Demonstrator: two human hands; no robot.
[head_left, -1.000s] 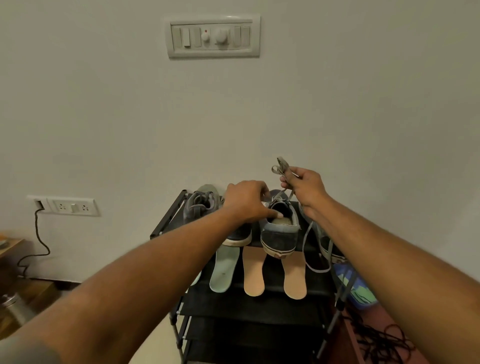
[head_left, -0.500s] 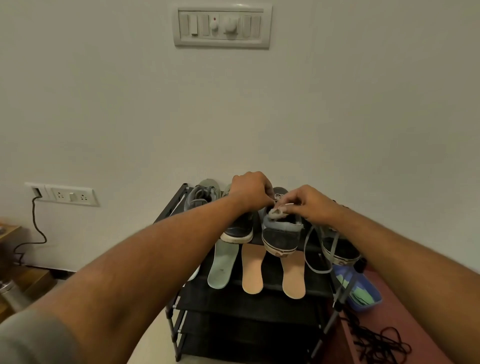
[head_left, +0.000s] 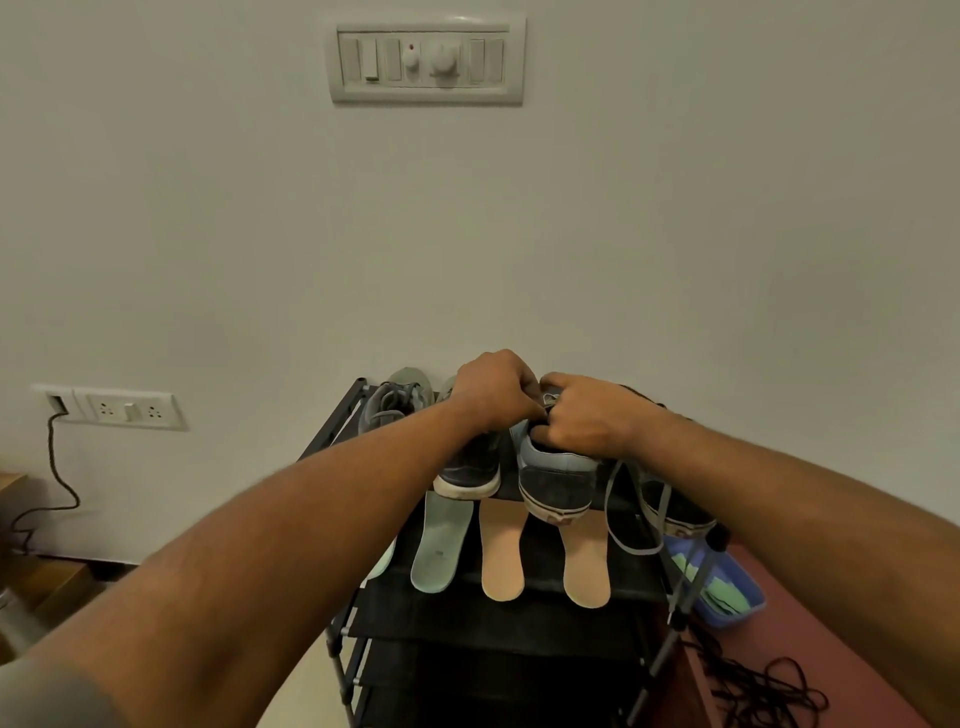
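On the top shelf of the shoe rack (head_left: 519, 618), just right of its middle and heel towards me, sits the dark sneaker (head_left: 556, 478) with the pale grey collar, and both hands are bunched over its opening. The left hand (head_left: 493, 389) has its fingers curled down onto the lacing area and seems to grip the upper there, though the fingertips are hidden. The right hand (head_left: 587, 415), touching the left, is closed in a pinch on the grey lace (head_left: 623, 519), which drops in a long slack loop over the rack's front right edge. That loop looks to me like the main risk: a sharp pull could snag it on the rack's right post or drag it across the other dark shoe (head_left: 675, 514) at the rack's right end. The sneaker's heel juts past the shelf's front lip, so a tug towards me could tip it off onto the tan insoles (head_left: 501, 556) on the shelf below. A crowded grip could also skip an eyelet. As for writing, a small reddish patch on the sneaker's heel is too blurred to read, and the switch panel (head_left: 426, 60) on the wall high above the rack shows no lettering I can make out.
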